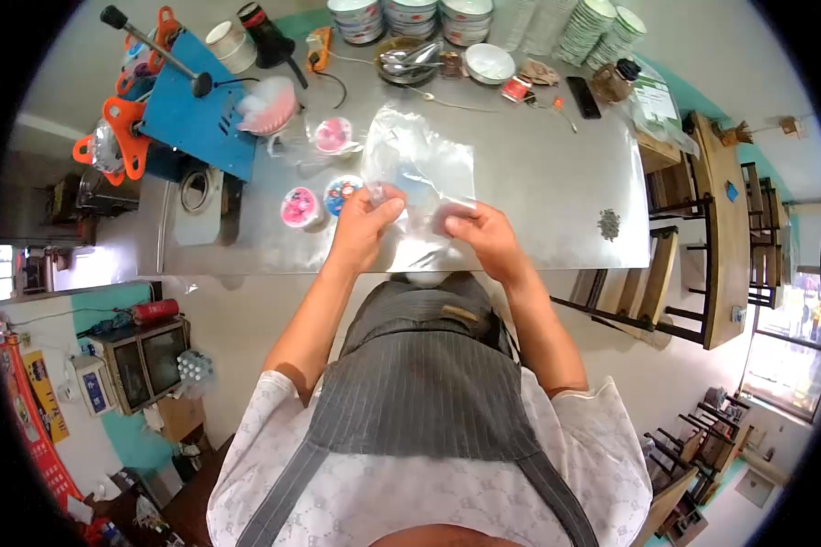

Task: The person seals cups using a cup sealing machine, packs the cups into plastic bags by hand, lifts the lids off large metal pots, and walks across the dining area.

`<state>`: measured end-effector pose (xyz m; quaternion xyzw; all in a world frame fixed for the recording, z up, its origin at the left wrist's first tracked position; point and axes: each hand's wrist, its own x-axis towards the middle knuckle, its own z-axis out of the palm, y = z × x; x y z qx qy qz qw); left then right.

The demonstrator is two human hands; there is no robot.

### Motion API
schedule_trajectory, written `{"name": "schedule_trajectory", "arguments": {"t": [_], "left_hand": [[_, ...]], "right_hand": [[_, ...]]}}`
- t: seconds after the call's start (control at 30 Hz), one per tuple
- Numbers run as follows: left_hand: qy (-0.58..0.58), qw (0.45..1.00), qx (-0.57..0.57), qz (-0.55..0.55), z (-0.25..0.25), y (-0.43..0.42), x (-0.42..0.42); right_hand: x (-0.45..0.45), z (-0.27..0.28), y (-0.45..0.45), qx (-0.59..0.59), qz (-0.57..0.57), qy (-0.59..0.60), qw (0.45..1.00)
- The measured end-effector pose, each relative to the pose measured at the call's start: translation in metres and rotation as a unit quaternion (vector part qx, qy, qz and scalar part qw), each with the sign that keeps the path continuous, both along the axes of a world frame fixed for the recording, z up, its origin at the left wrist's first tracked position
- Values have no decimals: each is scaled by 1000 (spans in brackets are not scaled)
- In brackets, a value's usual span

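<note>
A clear plastic bag (pixel 420 155) lies partly on the metal table, its near edge raised between my hands. My left hand (pixel 368 221) pinches one side of this edge, fingers closed. The opposite side is gripped between the thumb and fingers of my right hand (pixel 485 235). Just beyond my left hand is a round cup with a blue and red top (pixel 342 193). To its left stands a cup with a pink patterned top (pixel 299 209). Another pink-topped cup (pixel 333 136), with clear plastic around it, sits farther back.
A blue machine with orange knobs (pixel 196 109) and a long lever stands at the table's left. Along the back are stacked bowls (pixel 410 18), a basin of utensils (pixel 408 62), a white bowl (pixel 489 64), a phone (pixel 584 98) and a jar (pixel 615 82). Small dark bits (pixel 608 224) lie at right.
</note>
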<state>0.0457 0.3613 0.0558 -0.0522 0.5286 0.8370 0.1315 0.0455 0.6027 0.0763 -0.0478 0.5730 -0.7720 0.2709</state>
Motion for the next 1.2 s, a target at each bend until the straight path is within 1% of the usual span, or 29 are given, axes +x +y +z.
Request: {"name": "schedule_trajectory", "arguments": {"t": [0.03,0.1,0.13,0.17,0.23,0.27,0.3,0.37,0.4,0.43,0.47,0.5,0.53,0.57,0.6,0.7,0.73,0.77,0.8,0.83,0.9,0.93,0.97,1.03,1.1,1.13,1.17,1.2], "left_hand": [[-3,1000,-5,3,-2,-5,3],[73,996,20,-43,12,-24,2],[68,995,20,-72,16,-37,1],[71,995,22,-69,16,-49,-3],[102,986,76,-109,14,-64,-11],[97,993,32,-58,20,-61,-12],[101,993,35,-51,19,-56,-14],[49,987,-148,34,18,-39,-18],[81,978,-149,122,19,-23,-18],[83,977,-148,127,17,-15,-20],[80,974,-96,190,15,-7,-22],[74,964,-44,250,15,0,-25],[115,961,-19,251,15,6,-27],[116,961,-19,251,22,12,-29],[137,958,21,252,29,17,-31],[160,954,49,247,18,38,-40],[45,972,113,202,10,42,-43],[-71,970,175,153,10,49,-45],[-69,981,77,166,9,60,-43],[-72,981,75,166,9,71,-45],[31,959,12,282,11,88,-45],[12,958,-95,269,14,88,-41],[9,957,-98,272,18,89,-41],[40,938,-171,300,20,89,-42],[57,932,-167,317,9,88,-43],[12,947,-166,276,5,84,-38],[-34,958,-164,234,6,82,-35],[-22,960,-175,217,6,84,-36]], "right_hand": [[-2,-4,-7,6,-38,25,999],[-12,-7,-30,26,-115,79,990],[-18,-4,-36,84,-134,122,980],[-21,1,-41,84,-131,125,980],[-28,14,-47,154,-140,200,957],[-29,25,-50,165,-137,215,953],[-32,26,-50,166,-130,219,953],[-39,26,-48,138,-135,223,956],[-42,27,-44,139,-130,227,955],[-44,28,-40,183,-131,216,950],[-47,29,-35,228,-134,205,942],[-49,32,-30,228,-133,207,942],[-49,34,-25,250,-132,230,931],[-50,37,-21,270,-131,254,919],[-52,38,-17,252,-140,257,923],[-62,34,-5,238,-136,265,924],[-62,33,-3,237,-134,263,926],[-62,34,-4,251,-143,270,919],[-63,34,-3,264,-152,278,911],[-65,30,2,263,-151,276,912],[-66,23,9,237,-124,156,951],[-65,21,11,236,-121,151,952],[-63,28,7,170,-115,141,969],[-61,29,8,101,-105,125,981],[-63,25,12,113,-70,120,984],[-64,22,14,116,-58,117,985],[-69,16,15,175,-52,162,970],[-73,11,15,233,-46,207,949]]}}
